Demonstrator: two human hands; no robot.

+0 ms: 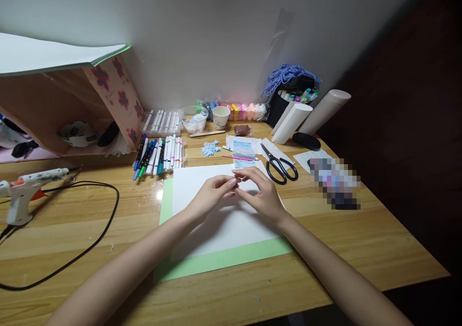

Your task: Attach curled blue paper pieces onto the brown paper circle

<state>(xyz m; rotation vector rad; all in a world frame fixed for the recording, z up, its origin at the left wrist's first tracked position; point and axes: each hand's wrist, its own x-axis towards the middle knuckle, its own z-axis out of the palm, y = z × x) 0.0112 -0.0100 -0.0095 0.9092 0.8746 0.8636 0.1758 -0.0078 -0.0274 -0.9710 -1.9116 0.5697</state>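
Note:
Above a white sheet of paper (202, 234) on a larger green sheet (224, 262), my two hands meet at the fingertips. The fingers of my left hand (218, 189) are pinched together; what they hold, if anything, is too small to make out. My right hand (260, 193) curves toward it with its thumb and fingers at the same spot, and its grip is equally unclear. Just beyond lie a blue-striped piece of paper (243, 150) with a pink stick (240, 158) across it, and scissors (277, 164) with black handles. Torn blue-and-white paper scraps (211, 148) are further left.
Several markers (159, 155) lie at the back left, near a clear bowl (195, 120) and a paper cup (221, 117). A glue gun (27, 191) with a looping black cable (113, 205) occupies the left. White cylinders (292, 123) and a blurred object (334, 181) are on the right.

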